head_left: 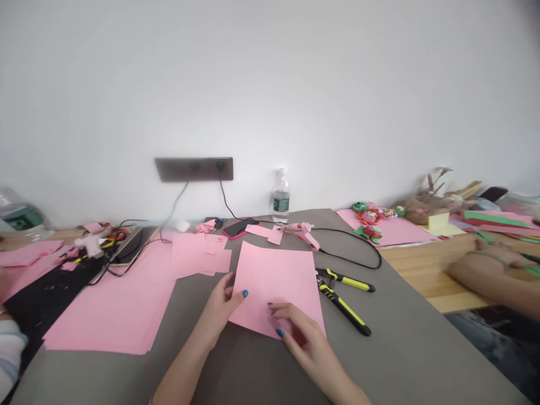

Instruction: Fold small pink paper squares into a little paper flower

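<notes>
A pink sheet of paper [276, 273] lies in front of me on the grey table, its left side slightly raised. My left hand [224, 304] grips that left edge, thumb on top and fingers curled behind it. Over the lower right part of the sheet, my right hand [301, 332] hovers or rests with thumb and fingers apart, holding nothing; I cannot tell whether the fingertips touch the paper. Just right of the sheet lie pliers [343, 295] with yellow and black handles, jaws partly behind the paper. A pink glue gun [304, 233] lies beyond it.
A stack of pink paper [113, 309] covers the table's left. A water bottle [280, 197] stands by the wall near a phone [240, 228]. Black cables run to a wall socket [194, 169]. At right, a co-worker's arm [489, 275] rests by paper flowers [369, 216].
</notes>
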`<state>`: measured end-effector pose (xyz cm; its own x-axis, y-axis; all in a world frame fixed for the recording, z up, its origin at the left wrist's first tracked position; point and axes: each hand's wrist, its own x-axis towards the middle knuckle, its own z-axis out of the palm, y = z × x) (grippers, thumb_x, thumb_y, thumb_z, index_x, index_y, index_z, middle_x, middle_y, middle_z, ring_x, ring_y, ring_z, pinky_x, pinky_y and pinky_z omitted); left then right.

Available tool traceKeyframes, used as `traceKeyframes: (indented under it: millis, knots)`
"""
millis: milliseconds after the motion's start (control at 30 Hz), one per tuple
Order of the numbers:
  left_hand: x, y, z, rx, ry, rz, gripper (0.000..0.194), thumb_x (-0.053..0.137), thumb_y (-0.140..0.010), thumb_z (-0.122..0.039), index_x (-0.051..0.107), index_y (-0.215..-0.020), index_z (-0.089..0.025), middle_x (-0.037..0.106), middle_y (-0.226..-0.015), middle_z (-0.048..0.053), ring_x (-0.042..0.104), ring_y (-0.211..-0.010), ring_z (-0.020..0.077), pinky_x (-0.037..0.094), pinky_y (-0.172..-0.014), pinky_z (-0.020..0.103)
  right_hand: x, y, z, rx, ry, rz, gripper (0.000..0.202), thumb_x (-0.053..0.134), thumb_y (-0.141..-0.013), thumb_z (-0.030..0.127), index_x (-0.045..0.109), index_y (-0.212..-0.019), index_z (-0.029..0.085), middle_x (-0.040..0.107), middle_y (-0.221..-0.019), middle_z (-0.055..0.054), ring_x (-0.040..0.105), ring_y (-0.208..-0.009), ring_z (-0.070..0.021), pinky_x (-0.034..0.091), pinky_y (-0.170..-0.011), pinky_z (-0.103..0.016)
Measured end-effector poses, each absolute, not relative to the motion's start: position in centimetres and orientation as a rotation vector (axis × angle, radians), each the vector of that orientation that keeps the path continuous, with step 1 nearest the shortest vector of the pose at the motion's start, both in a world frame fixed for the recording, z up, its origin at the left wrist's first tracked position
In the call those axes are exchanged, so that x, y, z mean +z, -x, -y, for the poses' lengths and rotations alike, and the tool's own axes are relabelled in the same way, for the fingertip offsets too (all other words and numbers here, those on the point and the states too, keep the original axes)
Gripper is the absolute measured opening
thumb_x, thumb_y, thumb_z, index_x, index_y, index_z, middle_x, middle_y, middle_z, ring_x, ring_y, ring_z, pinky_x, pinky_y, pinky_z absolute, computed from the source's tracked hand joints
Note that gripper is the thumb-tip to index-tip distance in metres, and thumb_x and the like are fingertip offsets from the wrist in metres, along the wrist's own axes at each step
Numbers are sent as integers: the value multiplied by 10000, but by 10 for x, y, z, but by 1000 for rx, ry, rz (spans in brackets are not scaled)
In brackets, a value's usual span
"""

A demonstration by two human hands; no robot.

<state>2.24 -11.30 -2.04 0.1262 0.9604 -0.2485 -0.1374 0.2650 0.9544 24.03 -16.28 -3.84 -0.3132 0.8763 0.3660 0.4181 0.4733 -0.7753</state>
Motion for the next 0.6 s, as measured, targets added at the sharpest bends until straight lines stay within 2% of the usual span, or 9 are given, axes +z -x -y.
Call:
traceKeyframes:
  millis: [67,133,233,333,433,467,533,600]
  knots:
    - [-20,-26,108,971,-1097,-1111,600,774,-751,-431,638,-1227,-93,762,-1071,163,714,-979,301,561,-810,376,-37,-239,163,751,1081,1927,222,493,-937,170,608,-1116,234,695,-1193,-118,660,-1146,-237,548,-954,-339]
    - [-15,-23,104,945,-1159,-1098,467,765,-756,-429,716,-1076,-93,780,-973,130,722,-885,286,559,-748,356,-34,-240,163,742,1098,1932,279,496,-933,168,584,-1188,240,670,-1252,-124,634,-1199,-245,528,-999,-358]
    - [2,-6,104,934,-1106,-1030,435,759,-774,-419,715,-1103,-137,781,-1003,92,726,-884,260,559,-778,335,-27,-247,156,651,1139,1880,338,529,-935,224,551,-1272,244,611,-1354,-141,569,-1290,-275,476,-1075,-415]
    - [27,17,105,807,-1188,-927,399,729,-817,-411,713,-1134,-171,775,-1035,84,726,-887,241,563,-772,315,-9,-257,139,574,1188,1720,509,595,-918,335,459,-1403,263,513,-1472,-133,455,-1392,-300,379,-1147,-485]
    - [48,31,99,566,-1307,-853,373,718,-827,-384,717,-1140,-181,762,-1079,91,716,-968,264,568,-792,331,13,-262,116,729,1245,1578,642,682,-850,428,457,-1431,268,487,-1498,-120,448,-1388,-318,418,-1106,-476]
    - [52,33,95,527,-1325,-857,378,711,-827,-390,713,-1146,-187,760,-1086,90,712,-992,271,568,-808,344,19,-261,108,854,1222,1549,636,709,-824,450,504,-1395,256,550,-1439,-123,515,-1326,-323,466,-1054,-455]
    - [55,36,86,555,-1370,-888,415,724,-804,-400,701,-1161,-191,750,-1116,96,700,-1029,283,566,-837,362,26,-257,96,1215,1178,1528,444,712,-814,491,675,-1154,208,718,-1166,-108,680,-1051,-303,562,-852,-388]
    - [53,38,77,677,-1400,-1045,436,735,-779,-408,694,-1160,-200,753,-1097,99,695,-1036,287,563,-845,363,25,-250,88,1433,1146,1353,381,724,-782,539,713,-865,168,753,-849,-68,702,-746,-250,549,-624,-315]
